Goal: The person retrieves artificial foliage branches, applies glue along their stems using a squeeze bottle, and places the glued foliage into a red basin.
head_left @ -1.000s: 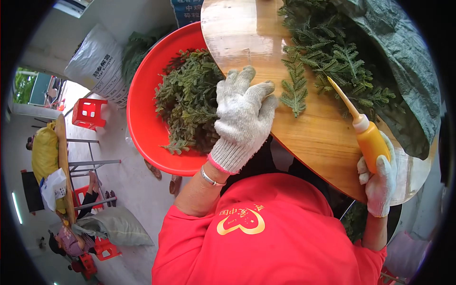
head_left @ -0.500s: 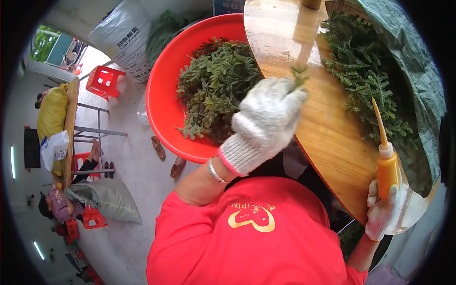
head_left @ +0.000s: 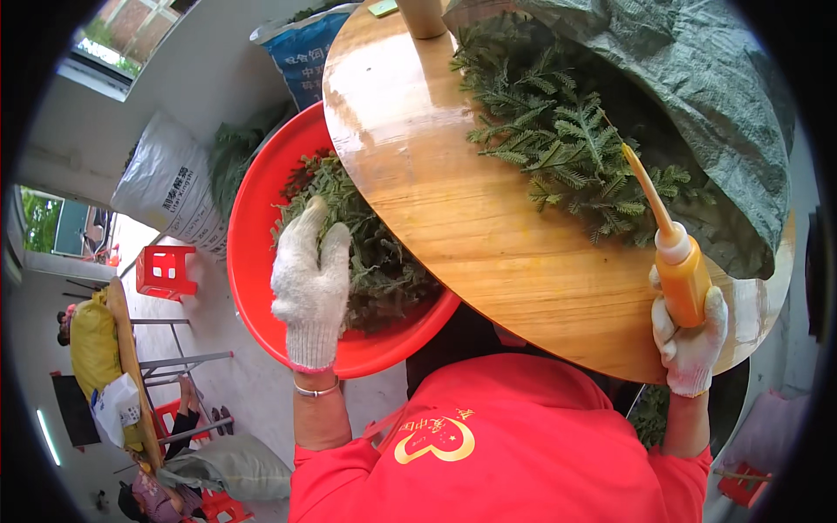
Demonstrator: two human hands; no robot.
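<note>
My left hand (head_left: pixel 309 283), in a white knit glove, is over the red tub (head_left: pixel 251 235), with fingers stretched and the thumb apart. Just beside and under it lies a heap of green fir-like sprigs (head_left: pixel 384 261); no sprig shows in its grip. At the right edge of the wooden table, my gloved right hand (head_left: pixel 689 353) is wrapped round an orange squeeze bottle (head_left: pixel 683 283). The bottle's long tapered nozzle points up and to the left, toward the branches (head_left: pixel 567 131) piled on the tabletop.
The rounded wooden table (head_left: pixel 497 253) overlaps the tub's right side. A grey-green woven sack (head_left: pixel 689 96) covers part of the branches. A beige cup (head_left: pixel 422 17) stands at the far edge. Left are a white sack (head_left: pixel 170 183), a red stool (head_left: pixel 166 272) and another person (head_left: pixel 153 501).
My left hand has moved left from the table edge to the tub, and the sprig it held no longer shows in it. The view has shifted; my right hand still grips the bottle.
</note>
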